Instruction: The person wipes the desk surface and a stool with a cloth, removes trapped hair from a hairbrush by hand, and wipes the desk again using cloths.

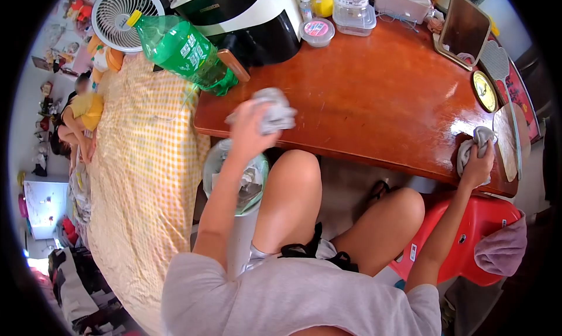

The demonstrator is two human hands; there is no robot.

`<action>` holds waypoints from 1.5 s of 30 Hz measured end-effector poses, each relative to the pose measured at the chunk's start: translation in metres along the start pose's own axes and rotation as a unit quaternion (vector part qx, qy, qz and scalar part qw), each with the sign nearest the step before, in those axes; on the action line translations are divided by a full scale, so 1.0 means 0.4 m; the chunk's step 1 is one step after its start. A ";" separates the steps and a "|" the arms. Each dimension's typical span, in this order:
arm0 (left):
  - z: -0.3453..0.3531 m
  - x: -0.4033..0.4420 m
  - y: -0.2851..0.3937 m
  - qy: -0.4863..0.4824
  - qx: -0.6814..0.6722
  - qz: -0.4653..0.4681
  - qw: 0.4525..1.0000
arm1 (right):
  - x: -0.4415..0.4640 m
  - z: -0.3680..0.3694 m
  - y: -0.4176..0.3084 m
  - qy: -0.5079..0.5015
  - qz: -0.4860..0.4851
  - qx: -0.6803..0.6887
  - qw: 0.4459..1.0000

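The left hand [255, 128] is gripping a crumpled cloth [277, 115], the right hand [477, 164] a bunched rag [483, 135] — both at a glossy table [369, 84].

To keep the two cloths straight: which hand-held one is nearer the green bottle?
The grey cloth at the left hand, near the bottle; the other cloth, in the right hand, is toward the table's opposite end.

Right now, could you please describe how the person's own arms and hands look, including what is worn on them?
Short, loose, light grey sleeves of a matching shirt leave the arms bare below. The left hand and right hand wear no gloves; no watch or bracelet shows. Rings cannot be told, as the left hand is blurred and the right small.
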State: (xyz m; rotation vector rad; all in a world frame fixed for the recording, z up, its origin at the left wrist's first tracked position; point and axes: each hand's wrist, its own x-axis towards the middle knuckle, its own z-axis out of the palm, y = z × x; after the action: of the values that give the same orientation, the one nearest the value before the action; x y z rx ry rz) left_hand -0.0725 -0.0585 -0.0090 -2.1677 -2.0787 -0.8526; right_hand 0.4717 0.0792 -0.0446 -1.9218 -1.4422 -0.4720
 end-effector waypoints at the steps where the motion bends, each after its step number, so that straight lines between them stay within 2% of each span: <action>1: 0.047 0.039 0.043 -0.010 -0.019 0.066 0.998 | -0.003 -0.001 0.000 -0.004 -0.002 0.000 1.000; 4: 0.156 0.165 0.149 -0.045 -0.124 0.211 0.968 | 0.001 -0.003 -0.008 0.010 -0.006 -0.009 1.000; 7: 0.201 0.234 0.206 -0.060 -0.155 0.221 0.961 | 0.000 -0.007 -0.009 0.009 0.001 -0.016 1.000; 10: 0.175 0.200 0.181 -0.048 -0.136 0.215 0.966 | 0.001 -0.004 -0.002 0.013 -0.016 -0.001 1.000; 14: 0.051 0.065 0.070 -0.058 -0.061 0.073 0.994 | -0.001 -0.017 -0.018 0.025 -0.020 0.002 1.000; 18: -0.076 -0.066 -0.108 0.036 0.025 -0.151 0.988 | -0.002 -0.014 -0.019 0.006 -0.001 -0.002 1.000; 21: -0.093 -0.122 -0.289 0.152 0.077 -0.212 0.962 | -0.002 -0.007 -0.009 0.007 0.001 -0.001 1.000; 23: -0.095 -0.112 -0.331 0.196 0.109 -0.241 0.944 | -0.002 -0.013 -0.011 0.004 0.002 0.010 1.000; 24: -0.099 -0.091 -0.312 0.174 0.131 -0.272 0.937 | 0.000 -0.014 -0.014 0.002 0.004 0.014 1.000; 26: -0.100 -0.080 -0.278 0.133 0.155 -0.277 0.939 | 0.000 -0.003 0.001 0.012 -0.015 0.008 1.000; 28: -0.091 -0.091 -0.229 0.134 0.089 -0.208 0.965 | 0.001 -0.003 0.001 0.000 -0.004 0.013 1.000; 30: -0.076 -0.077 -0.130 0.101 0.054 -0.159 0.981 | 0.004 0.015 0.014 0.014 -0.021 0.020 0.999; 32: -0.033 -0.039 -0.034 0.057 0.003 -0.092 0.994 | 0.006 0.013 0.012 -0.025 0.000 0.007 1.000; 34: 0.042 0.023 0.064 -0.001 -0.080 0.031 0.996 | 0.006 0.014 0.012 -0.028 0.014 0.008 0.999; 36: 0.116 0.092 0.190 -0.053 -0.124 0.224 0.965 | 0.003 0.016 0.014 -0.020 0.009 0.019 1.000; 37: 0.145 0.128 0.251 -0.128 -0.137 0.280 0.942 | 0.001 0.013 0.013 -0.013 0.002 0.028 1.000; 39: 0.195 0.170 0.369 -0.169 -0.137 0.363 0.906 | -0.002 0.007 0.011 -0.010 0.006 0.024 1.000; 42: 0.271 0.208 0.499 -0.192 -0.109 0.393 0.893 | 0.000 0.006 0.008 -0.004 0.015 0.019 1.000; 45: 0.283 0.178 0.507 -0.131 -0.115 0.383 0.907 | 0.000 0.003 0.002 -0.019 0.029 0.012 0.999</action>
State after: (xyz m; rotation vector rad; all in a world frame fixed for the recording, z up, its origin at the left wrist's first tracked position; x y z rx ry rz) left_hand 0.1551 0.0267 -0.0061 -2.9996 -1.0017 -0.7457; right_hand 0.4723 0.0798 -0.0455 -1.9570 -1.4045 -0.3917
